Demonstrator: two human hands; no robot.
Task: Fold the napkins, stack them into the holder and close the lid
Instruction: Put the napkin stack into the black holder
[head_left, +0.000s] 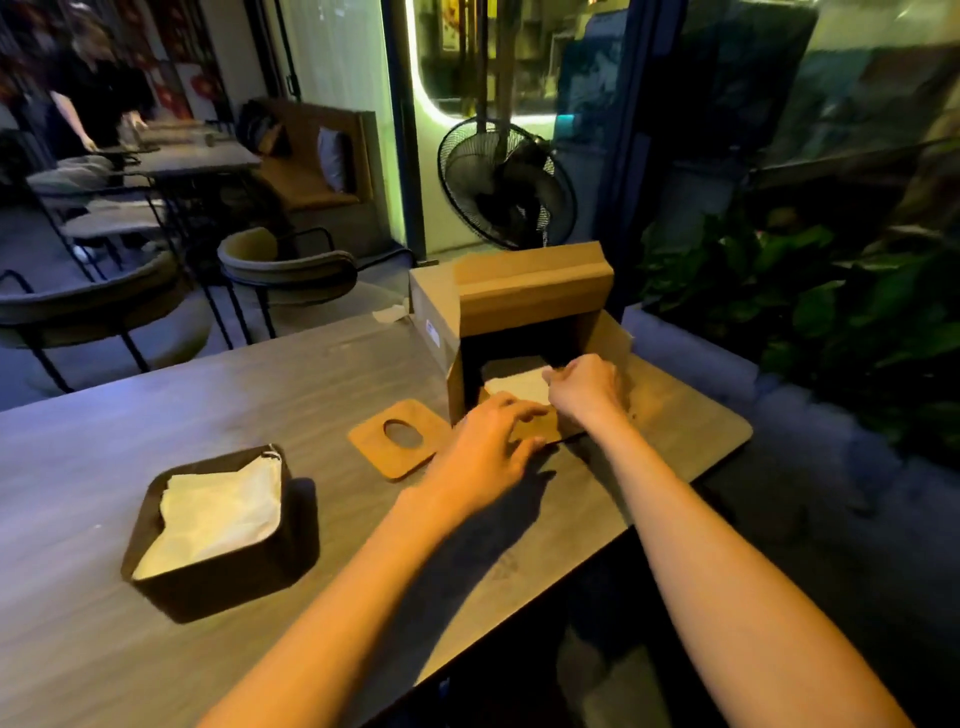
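Holder (218, 566): 1, napkins inside | lid (400, 438): 1 | left hand (483, 457) spread on box (519, 306) flap | right hand (587, 387) pinching napkin (519, 387)

White napkins (218, 514) in dark brown holder (208, 582), tan wooden lid (400, 439), brown cardboard box (530, 291)

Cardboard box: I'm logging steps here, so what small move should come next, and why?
Probably lift the right hand, closed on the white napkins, out of the cardboard box toward the table, since the holder sits open, its lid off.
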